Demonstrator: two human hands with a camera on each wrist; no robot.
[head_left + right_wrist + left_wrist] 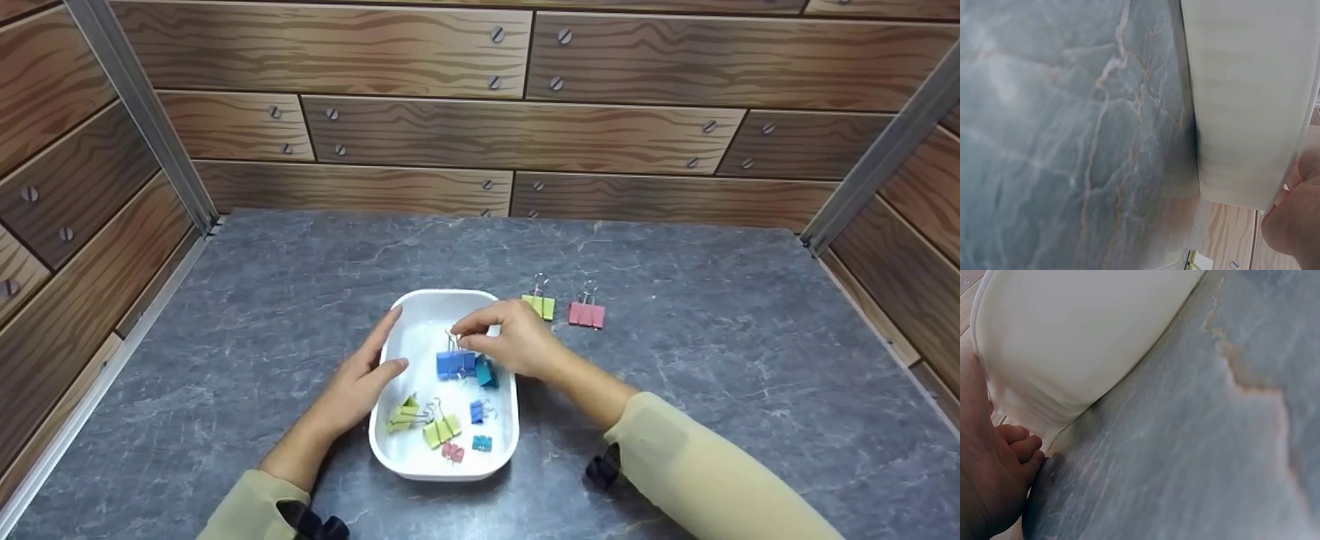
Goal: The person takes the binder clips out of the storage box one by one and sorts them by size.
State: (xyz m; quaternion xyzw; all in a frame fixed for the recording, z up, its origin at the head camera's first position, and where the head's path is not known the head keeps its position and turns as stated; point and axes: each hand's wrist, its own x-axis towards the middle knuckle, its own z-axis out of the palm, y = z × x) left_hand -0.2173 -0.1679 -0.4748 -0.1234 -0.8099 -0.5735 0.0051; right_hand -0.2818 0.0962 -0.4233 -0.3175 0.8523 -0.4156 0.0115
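Fingertips of the right hand (510,341) pinch the wire handles of a blue binder clip (455,364), which hangs over the middle of a white tray (435,301), just above its floor. Just right of that clip, a teal binder clip (487,372) lies against the tray's right wall, below the right palm. Fingers of the left hand (364,379) are straight and relaxed, resting along the tray's left rim with the thumb pointing inward; it holds nothing. Nearer in the tray lie two yellow-green binder clips (424,421), a small blue clip (477,411), a small teal clip (482,443) and a small pink clip (452,451). Outside the tray, on the grey marble tabletop (712,360), a yellow-green clip (539,305) and a pink clip (586,313) stand side by side to the far right. Wood-patterned panels (517,135) wall in the table on the far, left and right sides.
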